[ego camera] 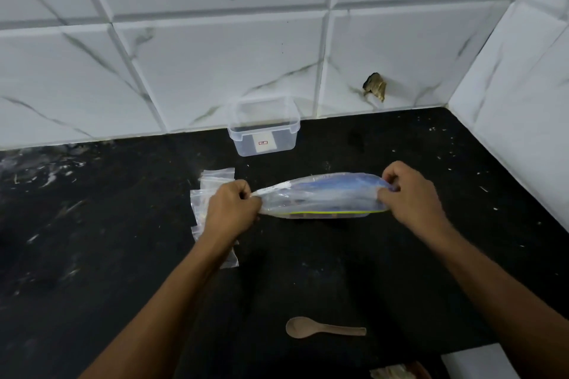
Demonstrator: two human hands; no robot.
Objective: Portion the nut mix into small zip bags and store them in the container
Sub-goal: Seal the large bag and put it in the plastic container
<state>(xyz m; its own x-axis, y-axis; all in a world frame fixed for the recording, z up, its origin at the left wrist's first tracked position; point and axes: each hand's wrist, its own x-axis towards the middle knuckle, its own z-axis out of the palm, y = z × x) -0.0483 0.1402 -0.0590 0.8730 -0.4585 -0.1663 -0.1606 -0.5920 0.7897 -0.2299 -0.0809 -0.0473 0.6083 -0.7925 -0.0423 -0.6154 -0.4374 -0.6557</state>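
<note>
In front of the container [264,129], we pinch the big zip bag [320,195] at both ends, left hand [234,208] and right hand [411,194]; thin, floppy, slippery film, best gripped at its stiffer zip edge.

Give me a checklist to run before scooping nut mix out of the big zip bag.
1. Big zip bag held at both ends: ok, left hand pinches one end, right hand the other.
2. Bag mouth open: cannot tell, the yellow-green seal line looks closed but the plastic is blurred.
3. Spoon within reach: ok, lying free on the counter near the person.
4. A hand free for the spoon: not ok, both hold the bag.
5. Small zip bags ready: ok, stacked beside the left hand.
6. Container open: ok, no lid on it, by the wall.
</note>
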